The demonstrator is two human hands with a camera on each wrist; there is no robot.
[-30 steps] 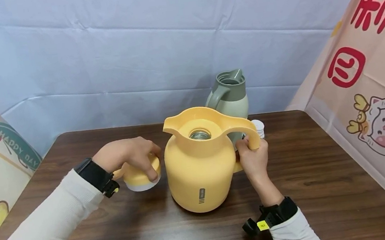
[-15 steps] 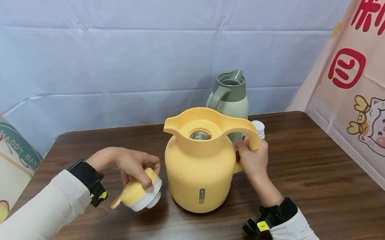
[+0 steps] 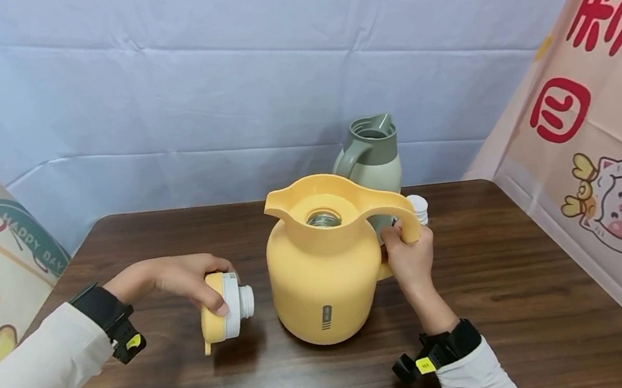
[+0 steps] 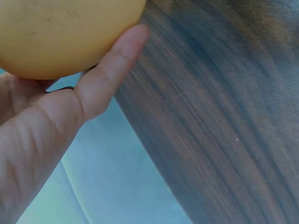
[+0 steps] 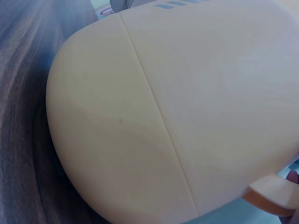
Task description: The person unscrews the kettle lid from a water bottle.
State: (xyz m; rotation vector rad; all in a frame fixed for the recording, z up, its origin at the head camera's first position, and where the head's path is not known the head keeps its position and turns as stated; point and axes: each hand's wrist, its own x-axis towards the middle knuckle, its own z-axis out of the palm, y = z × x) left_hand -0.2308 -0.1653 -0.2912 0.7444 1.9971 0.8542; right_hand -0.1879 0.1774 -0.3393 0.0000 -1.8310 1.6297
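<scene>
A yellow thermos jug (image 3: 324, 276) stands upright on the table, its mouth uncovered and its spout toward the left. My right hand (image 3: 411, 253) grips the jug's handle (image 3: 390, 200). To the left of the jug, my left hand (image 3: 187, 279) holds a yellow and white lid (image 3: 231, 306) just above the table. The lid is tilted on its side, its white threaded plug facing right. In the left wrist view the thumb (image 4: 110, 70) lies along the lid's yellow top (image 4: 70, 32). The jug's body (image 5: 163, 116) fills most of the right wrist view.
Behind the jug stands a green thermos jug (image 3: 376, 153), its mouth uncovered. A white cap (image 3: 419, 206) shows beside it, partly hidden by the yellow handle. The brown wooden table (image 3: 520, 285) ends at a pale cloth backdrop (image 3: 187, 86), with printed cloths at both sides.
My left hand has moved left and down with the lid and turned it from upright onto its side, bringing the threaded plug into view. The right hand and the jug have stayed in place.
</scene>
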